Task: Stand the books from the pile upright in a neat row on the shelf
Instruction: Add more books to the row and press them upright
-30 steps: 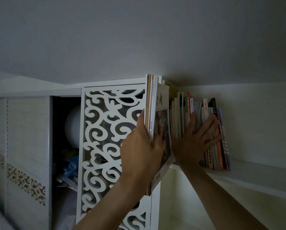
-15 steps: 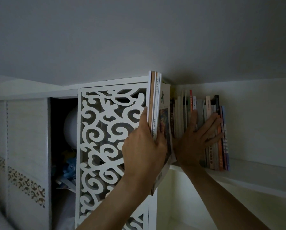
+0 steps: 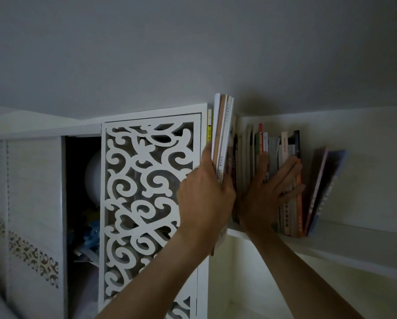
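Risk: leaning end books (image 3: 321, 192) toppling; left hand (image 3: 204, 199) grips thin stack (image 3: 222, 139), right hand (image 3: 262, 196) flat, fingers spread vs row (image 3: 255, 157).

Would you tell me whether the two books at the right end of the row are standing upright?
No, tipped: the two end books lean right, away from the upright row.

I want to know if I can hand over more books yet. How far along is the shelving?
A row of books already stands on the shelf. The left hand grips a thin bundle at the row's left end while the right hand presses the spines. Left: seat that bundle and straighten the two leaning books.
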`<state>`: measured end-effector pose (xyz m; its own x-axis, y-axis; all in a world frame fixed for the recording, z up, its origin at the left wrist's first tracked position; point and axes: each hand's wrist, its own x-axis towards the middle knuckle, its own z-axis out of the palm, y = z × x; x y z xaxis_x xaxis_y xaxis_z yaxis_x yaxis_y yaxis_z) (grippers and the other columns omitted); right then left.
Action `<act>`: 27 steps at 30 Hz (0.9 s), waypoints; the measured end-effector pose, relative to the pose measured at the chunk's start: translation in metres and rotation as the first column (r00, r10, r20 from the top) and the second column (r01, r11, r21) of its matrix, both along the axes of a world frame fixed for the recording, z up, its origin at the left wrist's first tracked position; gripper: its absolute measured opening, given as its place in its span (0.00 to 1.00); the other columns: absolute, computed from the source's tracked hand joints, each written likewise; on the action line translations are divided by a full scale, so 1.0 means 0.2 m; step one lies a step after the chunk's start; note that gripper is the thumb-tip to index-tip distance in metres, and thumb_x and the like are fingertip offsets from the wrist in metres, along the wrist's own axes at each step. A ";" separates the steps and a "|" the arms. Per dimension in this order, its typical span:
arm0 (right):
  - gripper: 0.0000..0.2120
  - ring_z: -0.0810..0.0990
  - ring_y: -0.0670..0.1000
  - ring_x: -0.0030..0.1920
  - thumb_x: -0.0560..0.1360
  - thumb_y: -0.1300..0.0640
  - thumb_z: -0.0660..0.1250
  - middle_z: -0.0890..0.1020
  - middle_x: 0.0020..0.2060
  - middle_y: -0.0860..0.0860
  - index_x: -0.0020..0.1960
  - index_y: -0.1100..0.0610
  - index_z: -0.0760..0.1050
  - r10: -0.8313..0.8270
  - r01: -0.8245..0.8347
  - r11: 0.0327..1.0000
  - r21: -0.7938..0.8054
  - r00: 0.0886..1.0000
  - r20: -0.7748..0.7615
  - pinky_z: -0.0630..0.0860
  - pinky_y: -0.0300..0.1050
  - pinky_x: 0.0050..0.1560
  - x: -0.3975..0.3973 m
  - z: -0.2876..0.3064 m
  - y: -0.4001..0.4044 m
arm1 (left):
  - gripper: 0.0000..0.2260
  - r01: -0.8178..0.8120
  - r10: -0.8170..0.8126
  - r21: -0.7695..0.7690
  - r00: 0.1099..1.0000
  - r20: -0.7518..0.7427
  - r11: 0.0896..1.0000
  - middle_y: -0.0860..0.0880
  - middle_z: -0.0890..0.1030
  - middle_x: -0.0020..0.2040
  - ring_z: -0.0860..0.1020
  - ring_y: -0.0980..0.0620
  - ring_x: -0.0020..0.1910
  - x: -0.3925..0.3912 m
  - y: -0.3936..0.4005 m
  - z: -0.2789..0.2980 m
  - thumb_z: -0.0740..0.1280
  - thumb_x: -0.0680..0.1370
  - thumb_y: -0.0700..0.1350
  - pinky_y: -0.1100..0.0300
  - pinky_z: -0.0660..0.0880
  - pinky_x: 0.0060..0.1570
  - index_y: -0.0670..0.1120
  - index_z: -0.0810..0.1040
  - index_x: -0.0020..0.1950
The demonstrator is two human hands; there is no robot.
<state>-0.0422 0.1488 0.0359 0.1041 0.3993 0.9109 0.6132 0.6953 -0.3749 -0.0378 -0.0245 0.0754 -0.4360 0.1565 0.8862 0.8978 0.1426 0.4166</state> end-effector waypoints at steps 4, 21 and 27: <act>0.51 0.40 0.68 0.81 0.73 0.22 0.54 0.43 0.80 0.67 0.84 0.53 0.49 -0.018 0.018 1.000 0.004 1.000 -0.006 0.44 0.75 0.75 0.00 -0.01 0.00 | 0.27 -0.008 0.008 0.012 1.000 -0.005 1.000 0.47 0.84 0.59 0.86 0.49 0.47 -0.06 0.12 -0.04 0.64 0.83 0.50 0.50 0.85 0.44 0.50 0.61 0.81; 0.47 0.42 0.65 0.81 0.75 0.44 0.73 0.44 0.81 0.65 0.84 0.48 0.47 -0.107 0.105 0.992 0.062 0.994 0.022 0.50 0.72 0.75 0.03 -0.03 0.05 | 0.22 0.193 -0.198 0.269 0.980 -0.010 0.944 0.43 0.76 0.71 0.80 0.46 0.65 -0.25 0.56 -0.11 0.63 0.85 0.46 0.52 0.81 0.61 0.49 0.59 0.77; 0.49 0.44 0.65 0.81 0.73 0.26 0.62 0.45 0.81 0.65 0.84 0.48 0.48 -0.065 0.055 0.994 0.089 0.992 0.108 0.52 0.68 0.75 0.13 -0.03 0.04 | 0.22 0.290 -0.298 0.300 0.954 -0.021 0.909 0.45 0.78 0.67 0.79 0.53 0.63 -0.35 0.67 -0.11 0.58 0.86 0.55 0.53 0.79 0.62 0.47 0.63 0.77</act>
<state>-0.0162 0.1575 0.0290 0.0223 0.3150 0.9488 0.6891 0.6827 -0.2429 -0.1070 0.1092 0.0524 -0.4331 0.0127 0.9012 0.8689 -0.2600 0.4212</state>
